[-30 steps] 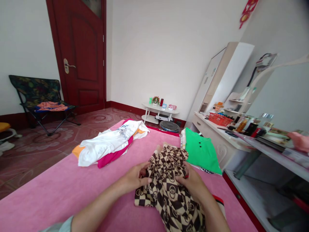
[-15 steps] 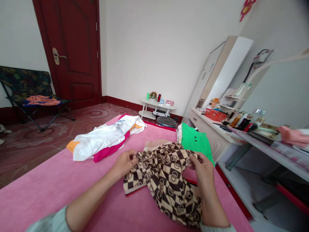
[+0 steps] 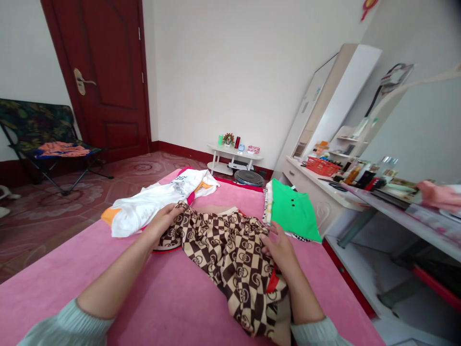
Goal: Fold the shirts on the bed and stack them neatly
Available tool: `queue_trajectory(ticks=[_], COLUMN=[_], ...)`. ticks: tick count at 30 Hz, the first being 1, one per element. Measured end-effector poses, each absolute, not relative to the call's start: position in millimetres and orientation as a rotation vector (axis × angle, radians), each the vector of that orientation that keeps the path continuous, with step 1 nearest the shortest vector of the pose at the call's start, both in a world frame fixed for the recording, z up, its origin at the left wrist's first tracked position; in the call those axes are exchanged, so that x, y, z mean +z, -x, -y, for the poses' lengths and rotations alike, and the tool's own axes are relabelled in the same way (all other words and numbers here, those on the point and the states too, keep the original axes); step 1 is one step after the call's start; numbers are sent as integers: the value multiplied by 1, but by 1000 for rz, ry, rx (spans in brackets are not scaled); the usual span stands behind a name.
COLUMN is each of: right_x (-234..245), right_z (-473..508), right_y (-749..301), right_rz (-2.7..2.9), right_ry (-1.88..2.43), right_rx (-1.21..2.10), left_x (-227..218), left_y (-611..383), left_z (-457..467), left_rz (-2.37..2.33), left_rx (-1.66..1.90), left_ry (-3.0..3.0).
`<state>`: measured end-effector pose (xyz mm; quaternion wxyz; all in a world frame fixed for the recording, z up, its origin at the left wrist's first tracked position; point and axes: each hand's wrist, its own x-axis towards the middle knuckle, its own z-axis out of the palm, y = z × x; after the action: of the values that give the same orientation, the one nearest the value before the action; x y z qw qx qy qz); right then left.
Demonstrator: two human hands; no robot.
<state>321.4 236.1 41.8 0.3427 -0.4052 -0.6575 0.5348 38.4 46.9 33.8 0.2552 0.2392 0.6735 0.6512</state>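
The brown checked shirt (image 3: 223,250) lies spread out in the middle of the pink bed (image 3: 72,269). The left hand (image 3: 163,223) is closed on its far corner, pinching the cloth. The right hand (image 3: 280,251) lies on the shirt's other side with fingers bent. It may be holding a fold, but that is hard to see. A red basket (image 3: 321,166) sits on the white dresser (image 3: 306,185). What is inside is too small to tell.

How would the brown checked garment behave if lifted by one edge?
Probably floppy: the checked garment lies in folds on the pink cover. Likely light: it bunches at the left hand. Pushed, it would probably wrinkle rather than slide whole.
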Motion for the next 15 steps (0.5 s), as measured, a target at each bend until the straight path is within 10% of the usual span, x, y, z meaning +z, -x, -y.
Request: queue_trajectory(ticks=[8, 15], right_x=[17, 26], right_z=[-232, -213], right_y=[-313, -313], right_rz=[1647, 1826], right_ry=[1019, 1014], right_rx=[1717, 1775], left_x=[-2, -3], left_y=[-84, -100], left_z=[-64, -65], left_rz=[-2311, -2177], left_rx=[1054, 1189], left_ry=[-1444, -1442])
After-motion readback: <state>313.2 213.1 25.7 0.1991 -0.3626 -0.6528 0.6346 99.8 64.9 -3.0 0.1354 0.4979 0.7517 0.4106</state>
